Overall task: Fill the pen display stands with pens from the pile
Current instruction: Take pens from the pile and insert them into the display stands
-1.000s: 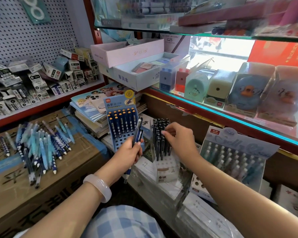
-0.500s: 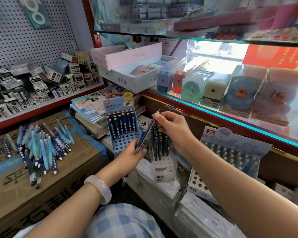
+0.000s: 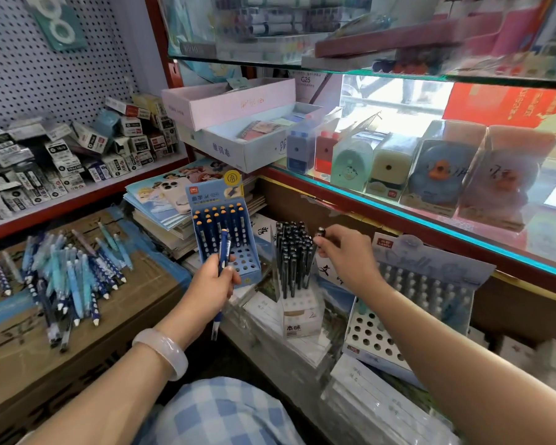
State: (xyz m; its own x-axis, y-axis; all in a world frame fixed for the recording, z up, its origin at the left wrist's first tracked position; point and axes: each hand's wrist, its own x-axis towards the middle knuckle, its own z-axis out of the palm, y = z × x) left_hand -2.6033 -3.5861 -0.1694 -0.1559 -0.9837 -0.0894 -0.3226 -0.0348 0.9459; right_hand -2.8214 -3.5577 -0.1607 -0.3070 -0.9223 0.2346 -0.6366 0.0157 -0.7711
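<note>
Fingers of the left hand (image 3: 214,281) curl round a dark blue pen (image 3: 224,252), held upright in front of the blue display stand (image 3: 220,226); the pen's lower end pokes out below the palm. A pale bangle (image 3: 162,351) sits on that wrist. Fingers of the right hand (image 3: 344,255) pinch the top of a black pen (image 3: 319,234) at the right edge of the white stand (image 3: 299,319), which is packed with upright black pens.

Far left, a pegboard wall (image 3: 45,75) rises behind a red-edged shelf heaped with small boxes (image 3: 77,155). Below it, a taped cardboard carton (image 3: 20,364) serves as the work surface and bears the pile of pens (image 3: 65,277), blue, light blue and patterned, lying loose with tips mostly towards the viewer. Beside it, a stack of picture books (image 3: 167,200) stands behind the blue stand, whose upper rows hold orange-topped pens while its lower holes gape. Right of the white stand, a pale blue stand (image 3: 414,300) holds light-capped pens in its back rows, with front holes open. All stands rest on wrapped notebook packs (image 3: 302,364).

Above, a glass shelf (image 3: 463,220) carries open boxes (image 3: 238,123) and pencil sharpeners in clear cases (image 3: 440,168). The upper shelf is blurred, and the print on the stands is too small to read. Checked cloth (image 3: 219,412) is cut off at the bottom.
</note>
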